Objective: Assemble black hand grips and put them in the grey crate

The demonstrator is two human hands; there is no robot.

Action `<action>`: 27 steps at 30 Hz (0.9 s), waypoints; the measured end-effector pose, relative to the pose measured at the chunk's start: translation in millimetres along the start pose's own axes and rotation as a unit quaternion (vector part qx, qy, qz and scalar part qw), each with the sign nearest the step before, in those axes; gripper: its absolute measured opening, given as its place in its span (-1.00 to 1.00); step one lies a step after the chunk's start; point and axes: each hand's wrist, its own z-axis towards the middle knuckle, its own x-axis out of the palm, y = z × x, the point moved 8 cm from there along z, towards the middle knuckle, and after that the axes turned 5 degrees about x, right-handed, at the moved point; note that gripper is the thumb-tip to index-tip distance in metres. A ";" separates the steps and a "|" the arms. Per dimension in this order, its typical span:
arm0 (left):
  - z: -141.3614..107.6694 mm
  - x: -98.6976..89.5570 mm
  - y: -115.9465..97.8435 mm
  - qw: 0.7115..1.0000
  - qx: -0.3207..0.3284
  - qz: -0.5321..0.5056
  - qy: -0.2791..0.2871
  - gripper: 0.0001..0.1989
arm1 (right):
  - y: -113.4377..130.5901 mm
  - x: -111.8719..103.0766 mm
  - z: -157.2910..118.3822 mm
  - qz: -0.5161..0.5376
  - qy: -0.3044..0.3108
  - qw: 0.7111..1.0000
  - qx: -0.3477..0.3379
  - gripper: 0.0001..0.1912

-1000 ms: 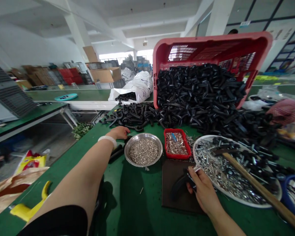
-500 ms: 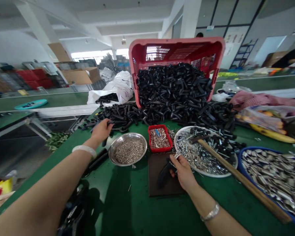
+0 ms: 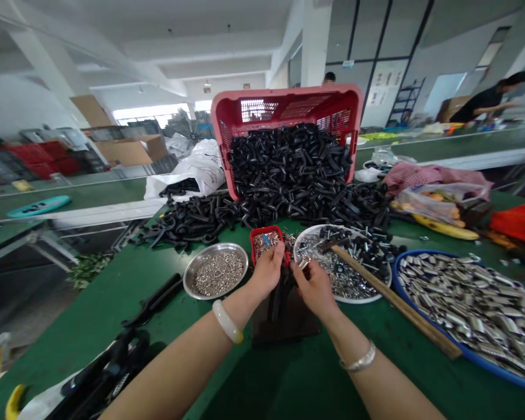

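1. Far left of the left hand: a loose black handle-like tool [image 3: 155, 298] lies on the green surface [image 3: 114, 303], well apart from both hands.
2. Just left of the left hand: a steel bowl [image 3: 214, 248] full of small silver rings, not touched.
3. Left hand [image 3: 268, 269]: fingers curl around the upper end of a black curved piece [image 3: 276, 300], which stands over a dark board [image 3: 284, 326]. Exact grip partly hidden. A pale bangle [image 3: 226, 322] sits on the wrist.
4. Just beyond the left hand, touching its fingertips or nearly so: a red tray [image 3: 271, 228] of silver pins.
5. Right hand [image 3: 315, 287]: close beside the left hand, not clearly touching it; fingers pinch a small silver fitting [image 3: 305, 264] at the top of the black curved piece.
6. Just past the right hand: a white plate [image 3: 359, 298] of mixed bolts and black parts, with a wooden-handled hammer [image 3: 389, 297] lying across its edge.
7. Far right of the right hand: a blue-rimmed basin [image 3: 420, 329] of silver metal clips.
8. Straight ahead of both hands: a tipped red basket [image 3: 284, 102] spilling a big pile of black curved pieces [image 3: 289, 169].
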 end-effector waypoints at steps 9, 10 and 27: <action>-0.1 -11.1 2.5 0.999 0.009 0.001 -0.050 -0.40 | 24.7 -1.7 -2.9 -0.041 0.002 0.999 -0.036 -0.83; -1.3 -11.9 2.1 0.998 0.008 -0.015 -0.055 -0.41 | 23.1 -0.5 -2.7 -0.034 0.007 0.999 -0.034 -0.83; -8.5 -4.4 -20.7 0.994 0.087 0.070 0.005 -0.52 | 23.6 4.3 -8.2 -0.058 0.051 0.994 -0.075 -0.85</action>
